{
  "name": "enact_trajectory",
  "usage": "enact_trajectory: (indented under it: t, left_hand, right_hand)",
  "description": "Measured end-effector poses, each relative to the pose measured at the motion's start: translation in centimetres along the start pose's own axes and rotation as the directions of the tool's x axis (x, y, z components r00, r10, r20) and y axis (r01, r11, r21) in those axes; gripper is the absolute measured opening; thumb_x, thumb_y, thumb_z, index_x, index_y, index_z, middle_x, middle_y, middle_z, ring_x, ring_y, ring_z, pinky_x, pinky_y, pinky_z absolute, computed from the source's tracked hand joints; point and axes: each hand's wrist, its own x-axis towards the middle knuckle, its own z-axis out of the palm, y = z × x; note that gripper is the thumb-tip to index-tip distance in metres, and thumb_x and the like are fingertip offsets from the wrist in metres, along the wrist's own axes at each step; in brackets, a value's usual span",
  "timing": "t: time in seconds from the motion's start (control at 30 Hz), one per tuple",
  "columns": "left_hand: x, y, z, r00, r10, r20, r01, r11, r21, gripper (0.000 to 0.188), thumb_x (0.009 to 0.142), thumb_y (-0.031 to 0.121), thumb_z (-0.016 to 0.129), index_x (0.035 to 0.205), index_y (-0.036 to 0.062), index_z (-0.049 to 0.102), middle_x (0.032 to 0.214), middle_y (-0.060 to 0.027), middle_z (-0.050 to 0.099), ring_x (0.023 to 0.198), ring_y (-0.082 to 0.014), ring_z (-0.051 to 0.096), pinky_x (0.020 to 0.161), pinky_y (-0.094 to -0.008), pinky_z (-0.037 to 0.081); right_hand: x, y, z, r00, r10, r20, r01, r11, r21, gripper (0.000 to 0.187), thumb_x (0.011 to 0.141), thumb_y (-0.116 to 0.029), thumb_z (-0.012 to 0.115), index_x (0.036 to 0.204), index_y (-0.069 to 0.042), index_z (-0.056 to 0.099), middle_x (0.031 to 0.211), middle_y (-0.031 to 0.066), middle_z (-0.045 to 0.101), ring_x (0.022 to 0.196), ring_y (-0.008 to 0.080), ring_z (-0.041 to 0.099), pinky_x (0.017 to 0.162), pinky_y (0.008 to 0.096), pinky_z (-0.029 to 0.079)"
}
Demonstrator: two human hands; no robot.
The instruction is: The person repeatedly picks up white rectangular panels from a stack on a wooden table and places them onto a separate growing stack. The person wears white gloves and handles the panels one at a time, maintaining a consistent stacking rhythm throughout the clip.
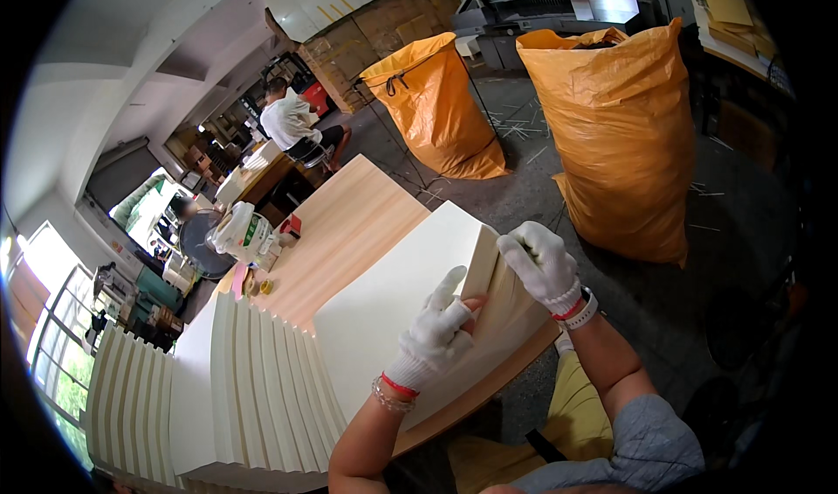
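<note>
A stack of large white sheets lies on the wooden table in front of me, its right edge bent up and fanned. My left hand, in a white glove with bare fingertips showing, closes on this raised edge, one finger stretched along the top sheet. At the far corner of the same edge, my right hand, also gloved, has its fingers curled round the sheets. What lies under its fingertips is hidden.
Stepped piles of white paper stand at the left. A white bucket and tape rolls sit on the table's far left. Two orange sacks stand beyond it. Farther back, a person sits.
</note>
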Motion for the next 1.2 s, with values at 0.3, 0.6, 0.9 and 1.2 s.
enact_trajectory:
  t: [0.3, 0.6, 0.9, 1.2]
  left_hand:
    - [-0.3, 0.1, 0.4, 0.991, -0.132, -0.028, 0.13, 0.99, -0.044, 0.047, 0.073, -0.011, 0.076, 0.115, 0.0093, 0.067, 0.159, -0.0254, 0.029, 0.121, -0.0326, 0.062, 0.093, -0.0359, 0.054]
    - [0.0, -0.4, 0.0, 0.998, 0.054, 0.007, -0.055, 0.998, 0.027, 0.045, 0.074, -0.009, 0.071, 0.116, 0.0046, 0.066, 0.128, -0.028, 0.058, 0.118, -0.0333, 0.065, 0.087, -0.036, 0.055]
    - [-0.3, -0.7, 0.7, 0.999, -0.032, -0.043, 0.033, 0.999, 0.025, 0.045, 0.071, -0.008, 0.082, 0.111, 0.0076, 0.067, 0.158, -0.0259, 0.03, 0.118, -0.033, 0.064, 0.087, -0.0347, 0.056]
    - [-1.3, 0.5, 0.2, 0.995, 0.044, -0.084, -0.022, 0.969, 0.247, 0.049, 0.082, 0.003, 0.074, 0.128, 0.0087, 0.06, 0.14, -0.0206, 0.054, 0.097, -0.0295, 0.071, 0.079, -0.0337, 0.057]
  right_hand:
    - [-0.1, 0.5, 0.2, 0.999, 0.028, -0.028, -0.028, 1.0, 0.009, 0.025, 0.098, -0.017, 0.066, 0.082, 0.0, 0.061, 0.07, 0.0081, 0.056, 0.062, 0.0156, 0.053, 0.058, 0.033, 0.044]
    - [-0.1, 0.6, 0.0, 1.0, 0.018, -0.009, -0.018, 1.0, 0.011, 0.026, 0.098, -0.018, 0.067, 0.082, 0.0, 0.061, 0.071, 0.0076, 0.057, 0.063, 0.0145, 0.054, 0.059, 0.0325, 0.045]
    - [-0.4, 0.9, 0.0, 0.999, 0.035, -0.032, -0.034, 0.999, 0.03, 0.026, 0.099, -0.018, 0.066, 0.081, 0.001, 0.062, 0.072, 0.0089, 0.058, 0.063, 0.0147, 0.055, 0.059, 0.0327, 0.045]
    - [-1.6, -0.6, -1.3, 0.907, -0.364, 0.211, 0.417, 0.844, -0.338, 0.018, 0.091, -0.012, 0.066, 0.106, -0.003, 0.068, 0.098, 0.0169, 0.067, 0.091, 0.0425, 0.064, 0.081, 0.0467, 0.052]
